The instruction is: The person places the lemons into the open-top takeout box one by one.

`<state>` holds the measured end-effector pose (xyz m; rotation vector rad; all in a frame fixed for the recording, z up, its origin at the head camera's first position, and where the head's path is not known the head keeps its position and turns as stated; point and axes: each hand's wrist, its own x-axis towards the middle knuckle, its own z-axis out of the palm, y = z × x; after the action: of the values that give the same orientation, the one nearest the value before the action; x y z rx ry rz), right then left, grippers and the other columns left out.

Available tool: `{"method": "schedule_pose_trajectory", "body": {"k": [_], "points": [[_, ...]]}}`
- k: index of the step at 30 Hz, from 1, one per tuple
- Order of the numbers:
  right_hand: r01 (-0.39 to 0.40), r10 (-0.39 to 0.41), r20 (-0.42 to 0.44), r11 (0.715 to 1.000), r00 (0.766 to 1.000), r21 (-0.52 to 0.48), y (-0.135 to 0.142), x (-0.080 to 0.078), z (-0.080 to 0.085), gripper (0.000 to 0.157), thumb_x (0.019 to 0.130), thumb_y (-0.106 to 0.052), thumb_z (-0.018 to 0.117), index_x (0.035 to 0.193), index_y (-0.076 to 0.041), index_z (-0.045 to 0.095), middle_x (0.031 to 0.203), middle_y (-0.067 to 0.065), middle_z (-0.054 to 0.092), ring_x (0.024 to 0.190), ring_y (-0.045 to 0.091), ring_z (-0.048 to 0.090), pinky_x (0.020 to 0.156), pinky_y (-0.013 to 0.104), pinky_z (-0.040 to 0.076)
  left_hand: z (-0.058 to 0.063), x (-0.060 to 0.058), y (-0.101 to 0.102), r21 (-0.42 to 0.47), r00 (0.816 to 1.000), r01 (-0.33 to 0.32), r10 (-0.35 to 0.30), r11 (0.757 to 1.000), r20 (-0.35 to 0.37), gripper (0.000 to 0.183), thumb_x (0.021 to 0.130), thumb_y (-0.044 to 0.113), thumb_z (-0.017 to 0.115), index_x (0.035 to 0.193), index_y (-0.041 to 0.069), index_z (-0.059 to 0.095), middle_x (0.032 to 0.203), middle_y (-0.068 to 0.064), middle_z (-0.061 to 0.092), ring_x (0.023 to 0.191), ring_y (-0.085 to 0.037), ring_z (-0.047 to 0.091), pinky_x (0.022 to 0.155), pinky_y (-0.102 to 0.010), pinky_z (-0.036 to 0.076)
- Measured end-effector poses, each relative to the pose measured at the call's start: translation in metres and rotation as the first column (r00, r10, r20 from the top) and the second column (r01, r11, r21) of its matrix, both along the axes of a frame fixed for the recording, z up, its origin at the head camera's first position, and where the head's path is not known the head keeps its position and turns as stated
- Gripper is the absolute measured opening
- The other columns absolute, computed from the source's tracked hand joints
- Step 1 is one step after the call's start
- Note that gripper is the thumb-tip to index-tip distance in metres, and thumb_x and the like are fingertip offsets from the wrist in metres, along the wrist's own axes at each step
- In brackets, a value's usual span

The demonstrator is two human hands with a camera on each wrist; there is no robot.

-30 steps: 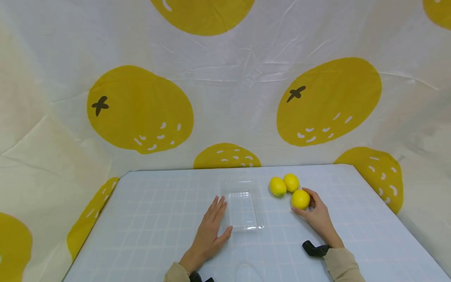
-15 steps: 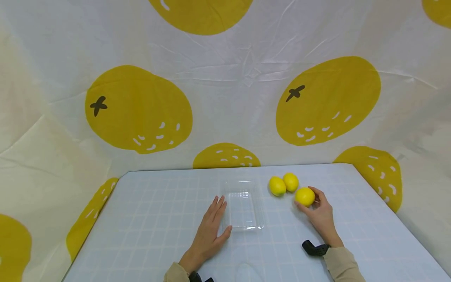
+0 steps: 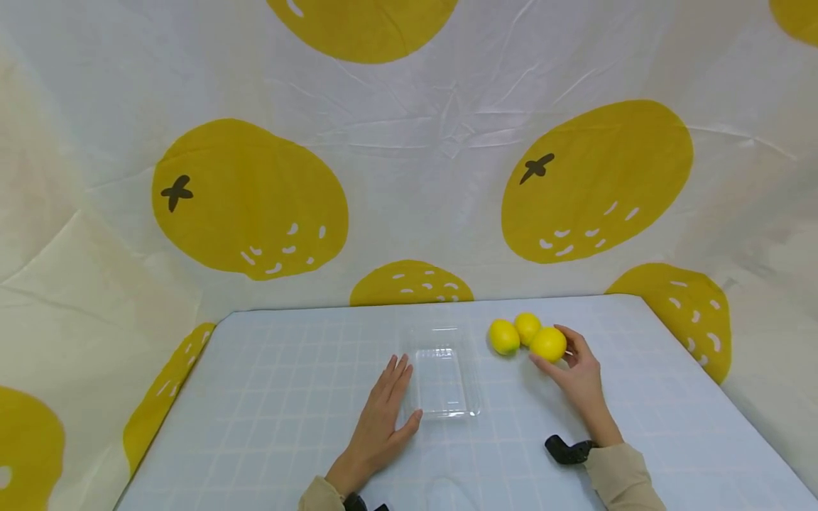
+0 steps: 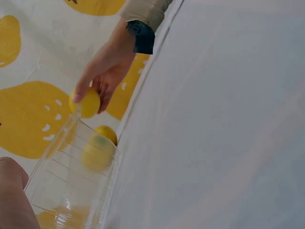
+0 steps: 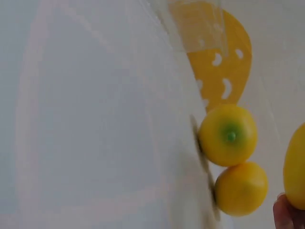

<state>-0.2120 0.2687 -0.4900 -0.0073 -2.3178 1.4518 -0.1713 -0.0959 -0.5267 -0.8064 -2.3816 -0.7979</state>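
Observation:
My right hand [image 3: 583, 374] pinches a yellow lemon [image 3: 548, 344] between thumb and fingers. In the right wrist view this lemon [image 5: 296, 167] hangs off the tabletop, with a fingertip under it. Two other lemons, one [image 3: 504, 337] with a green stem end and another [image 3: 527, 327] behind it, sit side by side on the table just left of the held one. My left hand [image 3: 377, 422] lies with straight fingers against the left side of a clear plastic box [image 3: 471, 383]. Through the box's wall [image 4: 66, 157] the left wrist view shows a lemon [image 4: 97, 155].
A pale blue checked cloth [image 3: 268, 397] covers the table. Behind it hangs a white curtain [image 3: 409, 184] printed with big yellow fruits. A black wrist strap device [image 3: 569, 451] sits on my right wrist.
My right hand first shifts the lemon slightly right, then raises it up and back toward the other two. The left hand and box stay where they were.

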Motion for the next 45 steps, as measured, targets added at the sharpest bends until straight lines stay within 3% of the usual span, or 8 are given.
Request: {"method": "schedule_pose_trajectory", "body": {"k": [9, 16, 24, 28, 37, 42, 45], "points": [[-0.099, 0.095, -0.074, 0.994, 0.993, -0.052, -0.034, -0.008, 0.022, 0.072, 0.081, -0.011, 0.082, 0.142, -0.002, 0.045, 0.138, 0.015, 0.051, 0.114, 0.010, 0.046, 0.095, 0.005, 0.038, -0.003, -0.001, -0.001, -0.026, 1.000, -0.008, 0.008, 1.000, 0.011, 0.075, 0.092, 0.034, 0.058, 0.156, 0.009, 0.029, 0.161, -0.010, 0.028, 0.148, -0.033, 0.025, 0.114, -0.053, 0.028], [-0.132, 0.130, -0.032, 0.988, 0.991, -0.074, -0.067, -0.013, 0.035, 0.073, 0.081, -0.006, 0.081, 0.143, 0.000, 0.044, 0.138, 0.016, 0.051, 0.116, 0.019, 0.048, 0.094, 0.007, 0.039, -0.002, -0.001, -0.001, -0.034, 1.000, -0.012, 0.012, 0.999, 0.012, 0.074, 0.092, 0.035, 0.058, 0.156, 0.009, 0.030, 0.162, -0.008, 0.027, 0.147, -0.033, 0.025, 0.113, -0.054, 0.030], [-0.202, 0.197, -0.044, 0.970, 0.979, -0.136, -0.103, -0.017, 0.038, 0.072, 0.078, -0.013, 0.085, 0.139, -0.004, 0.048, 0.131, 0.011, 0.054, 0.113, 0.021, 0.050, 0.094, 0.010, 0.042, -0.001, 0.000, 0.000, -0.045, 1.000, -0.014, 0.014, 0.999, -0.004, 0.074, 0.092, 0.035, 0.059, 0.155, 0.007, 0.031, 0.160, -0.012, 0.031, 0.147, -0.034, 0.027, 0.112, -0.055, 0.031], [-0.233, 0.228, -0.050, 0.961, 0.972, -0.145, -0.120, -0.017, 0.039, 0.072, 0.076, -0.016, 0.087, 0.137, -0.006, 0.051, 0.129, 0.010, 0.057, 0.111, 0.023, 0.052, 0.094, 0.018, 0.045, -0.001, 0.000, 0.000, -0.060, 1.000, -0.023, 0.023, 0.998, -0.009, 0.075, 0.091, 0.035, 0.059, 0.155, 0.008, 0.031, 0.159, -0.013, 0.032, 0.146, -0.034, 0.027, 0.111, -0.055, 0.032], [-0.278, 0.284, 0.031, 0.952, 0.958, -0.131, -0.156, -0.015, 0.037, 0.072, 0.076, -0.015, 0.087, 0.138, -0.005, 0.052, 0.133, 0.013, 0.057, 0.111, 0.028, 0.055, 0.097, 0.041, 0.048, -0.001, 0.000, -0.001, -0.068, 0.999, -0.034, 0.034, 0.997, -0.007, 0.072, 0.091, 0.034, 0.060, 0.153, 0.005, 0.035, 0.159, -0.013, 0.033, 0.146, -0.033, 0.028, 0.109, -0.057, 0.035], [-0.279, 0.293, 0.108, 0.951, 0.950, -0.130, -0.170, -0.013, 0.036, 0.072, 0.074, -0.010, 0.087, 0.138, -0.005, 0.052, 0.130, 0.015, 0.058, 0.104, 0.031, 0.057, 0.089, 0.041, 0.053, 0.000, 0.001, -0.002, -0.061, 1.000, -0.029, 0.028, 0.998, -0.004, 0.071, 0.091, 0.033, 0.060, 0.151, 0.002, 0.038, 0.158, -0.014, 0.034, 0.146, -0.033, 0.027, 0.110, -0.057, 0.034], [-0.278, 0.291, 0.133, 0.955, 0.947, -0.108, -0.174, -0.012, 0.031, 0.073, 0.075, -0.016, 0.087, 0.138, -0.007, 0.052, 0.129, 0.012, 0.059, 0.102, 0.030, 0.058, 0.085, 0.038, 0.056, -0.001, 0.001, -0.002, -0.059, 1.000, -0.025, 0.026, 0.998, 0.004, 0.071, 0.092, 0.033, 0.060, 0.152, 0.003, 0.037, 0.159, -0.013, 0.033, 0.147, -0.032, 0.027, 0.110, -0.056, 0.034]]}}
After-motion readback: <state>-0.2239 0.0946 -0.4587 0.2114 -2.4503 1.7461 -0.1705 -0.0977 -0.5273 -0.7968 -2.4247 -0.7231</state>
